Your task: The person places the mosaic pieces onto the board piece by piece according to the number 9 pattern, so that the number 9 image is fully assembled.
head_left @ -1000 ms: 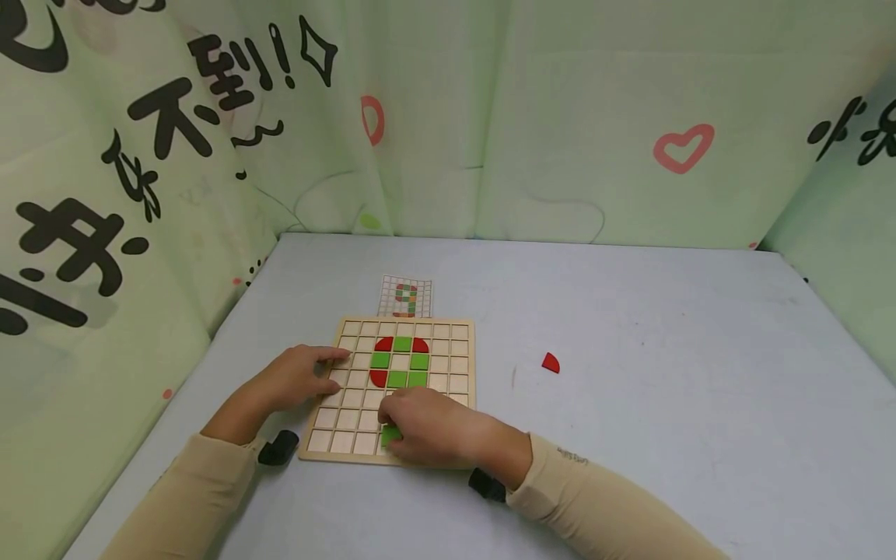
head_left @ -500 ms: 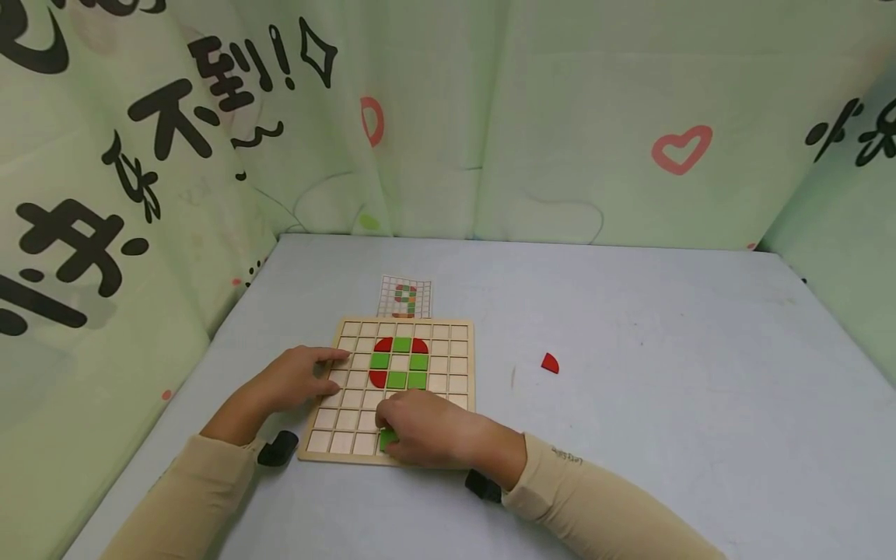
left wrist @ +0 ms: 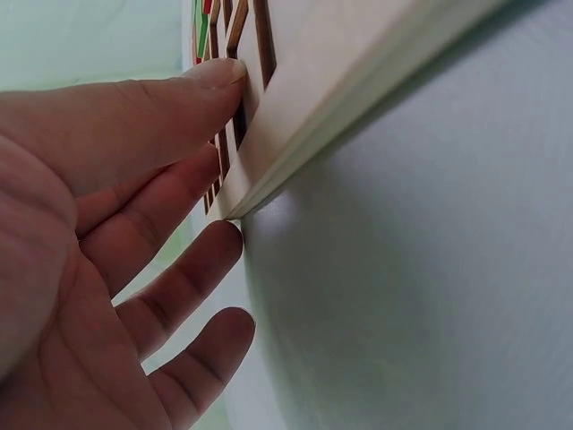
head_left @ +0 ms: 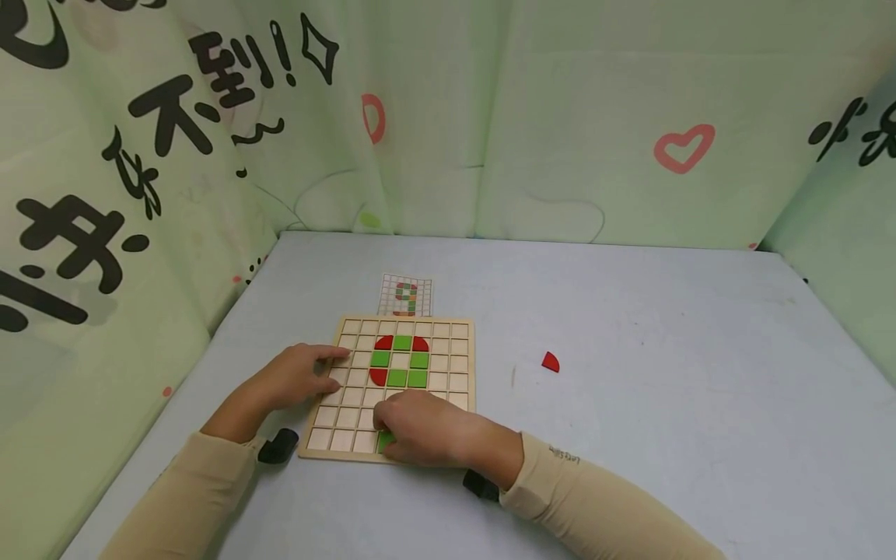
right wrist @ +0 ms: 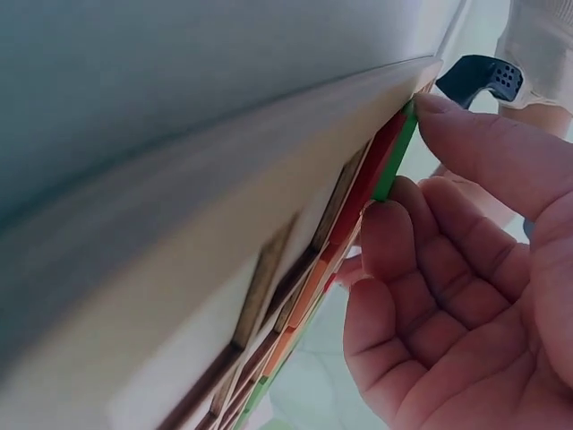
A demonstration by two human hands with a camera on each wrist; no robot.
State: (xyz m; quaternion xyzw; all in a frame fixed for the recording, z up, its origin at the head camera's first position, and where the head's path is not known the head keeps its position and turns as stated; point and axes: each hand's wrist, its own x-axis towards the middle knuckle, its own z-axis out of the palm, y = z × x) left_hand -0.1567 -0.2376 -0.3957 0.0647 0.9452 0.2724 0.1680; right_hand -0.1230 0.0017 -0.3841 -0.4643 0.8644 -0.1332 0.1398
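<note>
A square wooden grid board (head_left: 319,439) lies on the table, with red rounded pieces and green square tiles set in its upper middle cells. My left hand (head_left: 297,377) rests at its left side, with thumb and forefinger on the board's edge. In the left wrist view, the thumb (left wrist: 192,98) lies on the board's face and the other fingers are beside the rim. My right hand (head_left: 427,428) is over the lower cells, pinching a green square tile (right wrist: 400,154) between thumb and fingertips. A red piece (right wrist: 367,179) lies just under that tile, with orange pieces beyond; the hand hides these in the head view.
Behind the board lies a printed pattern card (head_left: 406,294), its lower end meeting the board's far edge. One red quarter-circle piece (head_left: 551,362) sits on the table to the right. Printed curtains (head_left: 560,117) hang around the table's back and sides.
My right hand has shifted slightly left along the board's lower rows, with the green tile still pinched. The left hand and the board hold their places.
</note>
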